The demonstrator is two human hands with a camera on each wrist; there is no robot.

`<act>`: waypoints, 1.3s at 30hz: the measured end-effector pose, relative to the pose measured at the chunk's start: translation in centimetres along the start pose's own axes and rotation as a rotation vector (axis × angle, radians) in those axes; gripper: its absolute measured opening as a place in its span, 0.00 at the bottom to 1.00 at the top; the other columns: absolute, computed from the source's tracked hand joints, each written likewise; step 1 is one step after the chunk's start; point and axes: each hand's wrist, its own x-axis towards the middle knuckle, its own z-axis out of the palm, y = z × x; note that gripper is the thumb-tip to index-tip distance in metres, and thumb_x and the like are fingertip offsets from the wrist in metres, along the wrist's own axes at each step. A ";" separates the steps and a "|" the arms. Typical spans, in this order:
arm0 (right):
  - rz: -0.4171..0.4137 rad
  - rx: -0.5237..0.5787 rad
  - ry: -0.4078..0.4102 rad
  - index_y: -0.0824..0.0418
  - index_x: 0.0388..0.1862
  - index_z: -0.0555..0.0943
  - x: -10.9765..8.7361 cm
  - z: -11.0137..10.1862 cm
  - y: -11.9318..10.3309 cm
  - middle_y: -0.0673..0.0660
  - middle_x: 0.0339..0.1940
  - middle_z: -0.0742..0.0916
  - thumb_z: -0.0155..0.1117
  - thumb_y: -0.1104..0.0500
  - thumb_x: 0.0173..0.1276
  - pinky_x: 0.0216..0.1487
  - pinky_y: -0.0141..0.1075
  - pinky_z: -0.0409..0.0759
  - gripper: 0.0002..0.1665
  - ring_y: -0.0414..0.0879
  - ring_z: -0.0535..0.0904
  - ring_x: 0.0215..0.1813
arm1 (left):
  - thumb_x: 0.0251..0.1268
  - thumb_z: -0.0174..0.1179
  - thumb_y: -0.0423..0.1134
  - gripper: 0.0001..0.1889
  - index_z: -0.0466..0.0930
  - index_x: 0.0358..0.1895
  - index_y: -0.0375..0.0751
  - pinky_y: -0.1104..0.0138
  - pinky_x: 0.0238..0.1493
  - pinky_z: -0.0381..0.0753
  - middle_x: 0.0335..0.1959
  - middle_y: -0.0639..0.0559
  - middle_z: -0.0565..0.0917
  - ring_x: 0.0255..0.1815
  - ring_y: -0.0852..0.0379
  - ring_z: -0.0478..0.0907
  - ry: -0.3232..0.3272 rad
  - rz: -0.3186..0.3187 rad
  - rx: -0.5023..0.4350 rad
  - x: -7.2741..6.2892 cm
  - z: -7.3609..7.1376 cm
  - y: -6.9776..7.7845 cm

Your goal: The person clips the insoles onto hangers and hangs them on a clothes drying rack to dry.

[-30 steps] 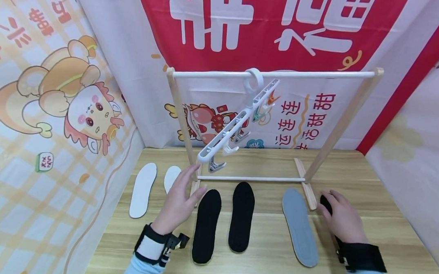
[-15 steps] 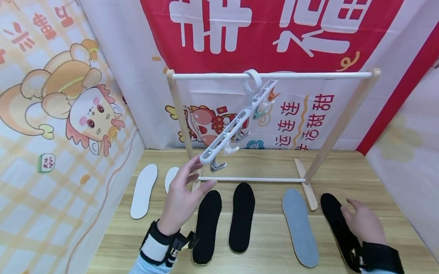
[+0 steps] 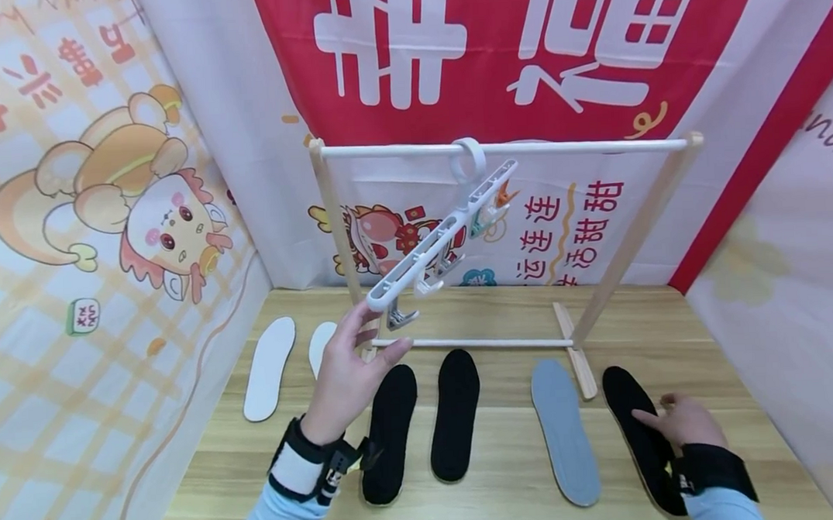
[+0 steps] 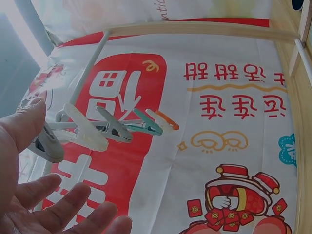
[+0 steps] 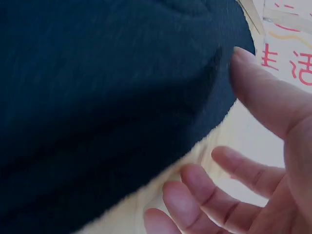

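My left hand (image 3: 348, 375) is at the near end of a white clip hanger (image 3: 423, 253), fingertips right at its tip and thumb held apart. Several clips dangle below the hanger: in the left wrist view a grey clip (image 4: 48, 144) is beside the thumb, with a white clip (image 4: 84, 130) and a teal clip (image 4: 147, 123) beyond. On the right, a black insole (image 3: 628, 398) lies on the table, its toe pointing away. Over its outer edge is my right hand (image 3: 685, 421), thumb above the black surface and fingers loosely bent alongside the edge, as the right wrist view shows.
The hanger's ring hooks over the top rail of a wooden rack (image 3: 579, 147). In front lie a grey insole (image 3: 567, 436), two black insoles, the left one (image 3: 391, 439) partly behind my wrist strap, and two white insoles (image 3: 269, 371) farther left. Printed cloth walls surround the table (image 3: 509, 473).
My right hand has drawn back from the far end of the right black insole to its outer side, uncovering it. My left hand has risen slightly to the hanger's tip.
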 end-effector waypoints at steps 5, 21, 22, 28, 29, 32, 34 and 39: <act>0.064 0.025 -0.032 0.80 0.57 0.70 0.2 0.4 -0.2 0.81 0.53 0.76 0.69 0.26 0.53 0.48 0.59 0.76 0.61 0.74 0.74 0.51 | 0.60 0.72 0.38 0.32 0.71 0.68 0.46 0.47 0.57 0.77 0.60 0.52 0.76 0.60 0.49 0.73 0.002 0.009 -0.007 0.0 0.0 0.0; -0.098 0.215 0.207 0.66 0.39 0.78 -3.8 -3.5 -4.4 0.56 0.29 0.82 0.57 0.39 0.73 0.30 0.39 0.69 0.29 0.49 0.75 0.31 | 0.60 0.71 0.39 0.33 0.70 0.69 0.44 0.56 0.57 0.78 0.59 0.52 0.77 0.59 0.56 0.74 -0.002 0.007 0.020 0.4 0.1 0.1; -0.098 0.226 0.224 0.68 0.42 0.78 -4.2 -3.8 -5.0 0.58 0.31 0.83 0.57 0.38 0.73 0.29 0.39 0.70 0.30 0.50 0.76 0.32 | 0.60 0.71 0.39 0.32 0.71 0.68 0.44 0.57 0.56 0.78 0.59 0.52 0.77 0.59 0.56 0.74 0.001 0.007 0.018 0.4 0.2 0.1; -0.167 0.254 0.353 0.68 0.46 0.80 -6.1 -5.1 -8.8 0.62 0.34 0.86 0.59 0.39 0.72 0.29 0.38 0.71 0.31 0.52 0.78 0.33 | 0.59 0.72 0.40 0.30 0.74 0.65 0.45 0.56 0.55 0.79 0.58 0.51 0.78 0.57 0.55 0.75 0.028 0.002 0.032 0.4 0.4 0.3; -0.185 0.252 0.378 0.68 0.45 0.80 -6.3 -5.2 -9.4 0.62 0.34 0.86 0.60 0.40 0.72 0.29 0.39 0.71 0.29 0.52 0.78 0.33 | 0.59 0.72 0.40 0.29 0.74 0.64 0.45 0.55 0.55 0.80 0.57 0.50 0.78 0.57 0.54 0.76 0.038 0.006 0.034 0.5 0.4 0.4; -0.226 0.253 0.435 0.67 0.41 0.80 -6.9 -5.5 -11.0 0.61 0.32 0.86 0.62 0.42 0.72 0.28 0.39 0.70 0.26 0.51 0.78 0.31 | 0.57 0.73 0.40 0.27 0.76 0.61 0.43 0.54 0.53 0.80 0.52 0.51 0.82 0.52 0.54 0.78 0.071 0.019 0.031 0.8 0.6 0.7; -0.236 0.266 0.448 0.66 0.41 0.80 -7.2 -5.7 -11.9 0.60 0.31 0.85 0.62 0.42 0.71 0.28 0.39 0.70 0.25 0.51 0.77 0.31 | 0.57 0.74 0.41 0.26 0.77 0.59 0.42 0.55 0.51 0.81 0.48 0.51 0.84 0.48 0.54 0.80 0.093 0.033 0.032 1.0 0.7 0.9; -0.247 0.337 0.421 0.65 0.41 0.80 -8.0 -6.1 -13.9 0.59 0.31 0.85 0.63 0.42 0.71 0.26 0.37 0.72 0.25 0.48 0.76 0.28 | 0.58 0.73 0.42 0.27 0.78 0.60 0.41 0.54 0.50 0.81 0.45 0.53 0.85 0.44 0.55 0.81 0.123 0.056 0.035 1.5 1.0 1.4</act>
